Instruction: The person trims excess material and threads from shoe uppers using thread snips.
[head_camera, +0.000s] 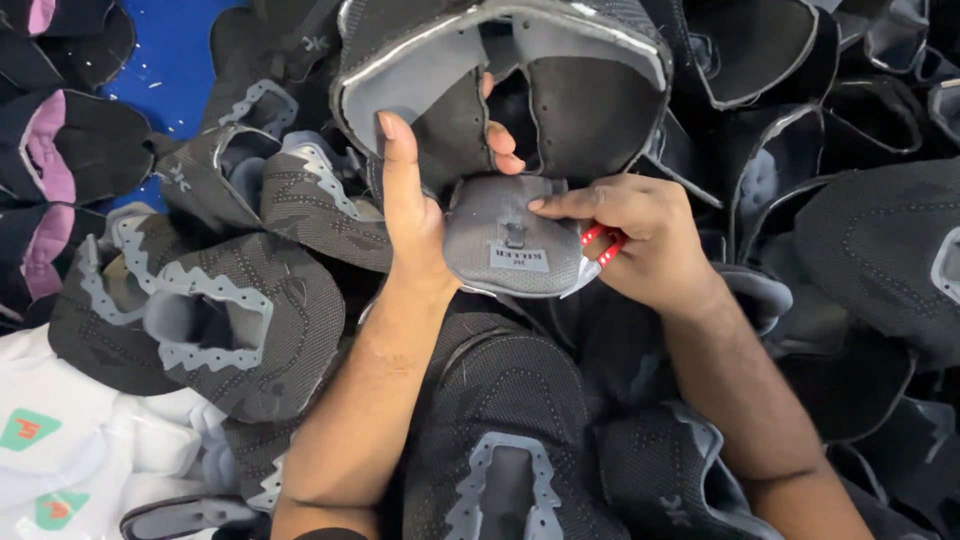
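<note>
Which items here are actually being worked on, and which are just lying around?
In hand:
- left hand gripping the held shoe upper
- right hand pinching its grey tongue
- small red tool in the right hand

Lying about:
- heaped grey uppers
- pink-lined uppers
- white packets
- blue surface

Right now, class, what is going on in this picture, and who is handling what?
A person holds up a dark grey knitted shoe upper over a heap of similar shoe uppers. The left hand grips it from inside the opening, while the right hand presses a finger on its grey tongue, which bears a small label, and holds a small red tool. White bags lie at the lower left, on a blue surface.
</note>
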